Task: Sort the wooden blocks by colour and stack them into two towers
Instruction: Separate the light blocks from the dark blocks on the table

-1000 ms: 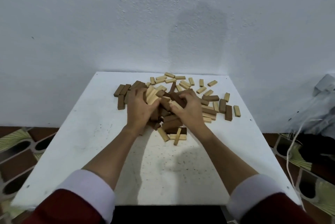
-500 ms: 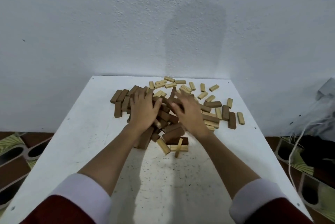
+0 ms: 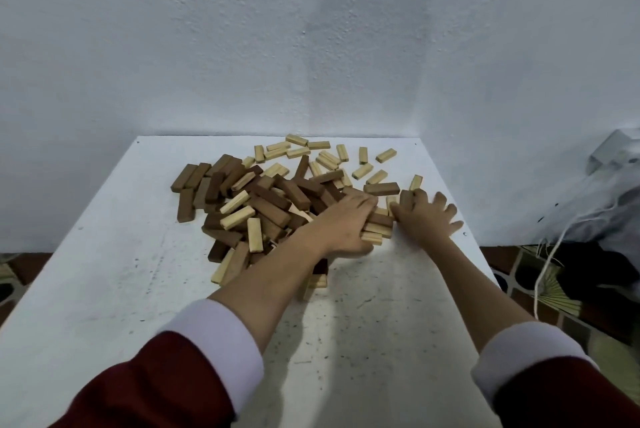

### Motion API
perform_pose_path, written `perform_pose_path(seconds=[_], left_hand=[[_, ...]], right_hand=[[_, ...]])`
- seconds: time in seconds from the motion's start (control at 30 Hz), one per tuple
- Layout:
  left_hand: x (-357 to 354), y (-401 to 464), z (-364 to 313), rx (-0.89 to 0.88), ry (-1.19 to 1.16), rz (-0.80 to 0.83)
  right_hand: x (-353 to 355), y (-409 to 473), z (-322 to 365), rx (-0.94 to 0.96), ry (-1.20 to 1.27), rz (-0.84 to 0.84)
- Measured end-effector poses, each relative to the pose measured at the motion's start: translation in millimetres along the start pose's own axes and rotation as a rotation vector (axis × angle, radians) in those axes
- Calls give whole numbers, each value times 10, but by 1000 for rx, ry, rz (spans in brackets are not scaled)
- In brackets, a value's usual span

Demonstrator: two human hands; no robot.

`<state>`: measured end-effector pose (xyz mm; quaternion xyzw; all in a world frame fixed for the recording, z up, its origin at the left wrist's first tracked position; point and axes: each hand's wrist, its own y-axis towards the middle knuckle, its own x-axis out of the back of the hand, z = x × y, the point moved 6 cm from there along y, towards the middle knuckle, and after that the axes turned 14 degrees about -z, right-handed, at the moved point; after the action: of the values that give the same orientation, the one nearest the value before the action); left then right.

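Observation:
A jumbled heap of dark brown blocks (image 3: 270,206) and pale wooden blocks (image 3: 239,216) lies at the back middle of the white table (image 3: 104,289). More pale blocks (image 3: 325,159) are scattered flat behind it. My left hand (image 3: 346,223) reaches across to the heap's right side and rests palm down on it. Its fingers lie over a small group of blocks (image 3: 379,225). My right hand (image 3: 427,216) is just right of that group, palm down with fingers spread, partly covering a dark block. Neither hand lifts anything.
A white wall stands directly behind the table. The table's right edge is close to my right hand. On the floor to the right lie a grey bag (image 3: 606,206) and a white cord (image 3: 554,254). Patterned tiles show on both sides.
Both hands have left the middle of the heap and moved to its right side. The blocks they covered now show. My right hand's fingers have spread.

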<state>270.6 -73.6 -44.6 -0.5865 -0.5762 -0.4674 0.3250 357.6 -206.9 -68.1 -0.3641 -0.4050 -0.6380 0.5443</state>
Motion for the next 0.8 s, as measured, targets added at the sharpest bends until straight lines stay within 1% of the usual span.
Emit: perform_pose_path(seconds=[0.1,0.2,0.23,0.33,0.47,0.57,0.63,0.73,0.8], left_hand=[[-94,98,10,-29,110,31],[-96,148,36,-30,102,-10],[-80,150,26,-33,90,-26],[-54,133,-11,-30,62,-71],[-77,101,-49,-55,89,-86],[-104,96,-56,-55,130,-38],[-114,99,-63,-49,140,-17],[-98,91,-83,-47,140,-27],[-89,87,-87,-30,123,-37]], right_hand=[[-23,-6,57,69,-44,-40],[30,-40,79,144,-42,-159],[61,-49,72,147,-37,-172],[70,-54,75,170,9,-128],[-20,-46,31,215,-46,-87],[77,-72,49,160,2,-68],[113,-73,60,129,-19,-73],[106,-37,88,117,-77,-63],[110,-12,108,90,-65,-45]])
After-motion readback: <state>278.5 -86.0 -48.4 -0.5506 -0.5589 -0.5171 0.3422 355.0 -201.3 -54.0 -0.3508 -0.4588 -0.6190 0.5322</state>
